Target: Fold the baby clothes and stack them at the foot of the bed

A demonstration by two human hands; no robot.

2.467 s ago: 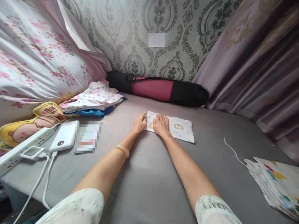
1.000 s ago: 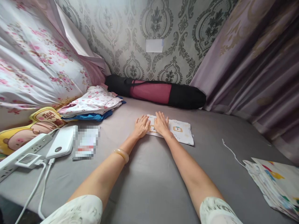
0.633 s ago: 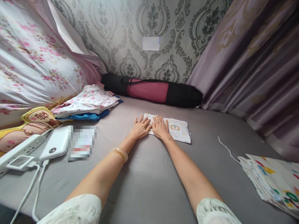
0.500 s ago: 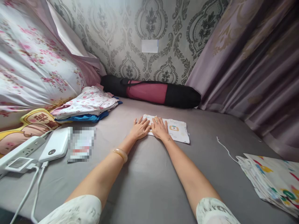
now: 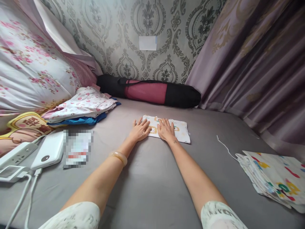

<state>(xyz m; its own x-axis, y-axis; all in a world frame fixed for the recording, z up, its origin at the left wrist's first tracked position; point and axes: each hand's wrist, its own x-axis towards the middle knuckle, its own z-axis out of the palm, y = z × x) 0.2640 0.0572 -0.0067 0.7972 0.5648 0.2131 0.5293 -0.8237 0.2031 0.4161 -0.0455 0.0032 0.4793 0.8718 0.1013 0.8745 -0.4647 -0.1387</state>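
Note:
A folded white cloth [image 5: 182, 132] with a printed cartoon pattern lies flat on the grey bed sheet [image 5: 147, 178]. My left hand [image 5: 140, 129] rests palm down on its left end, fingers spread. My right hand [image 5: 166, 128] lies flat over the cloth's middle, its fingers stretched away from me. A small gap between the hands shows part of the print. Beneath the palms the cloth is hidden.
A black and red roll bag [image 5: 145, 92] lies along the wall. At left are stacked clothes [image 5: 81, 103], a white power bank [image 5: 49, 151], a power strip [image 5: 16, 154] and a blurred packet [image 5: 78, 149]. A folded patterned cloth [image 5: 276, 178] with a white cord is at right.
My right hand has slid a little to the right along the cloth, widening the gap between my hands. My left hand stays on the left end. The view has shifted slightly.

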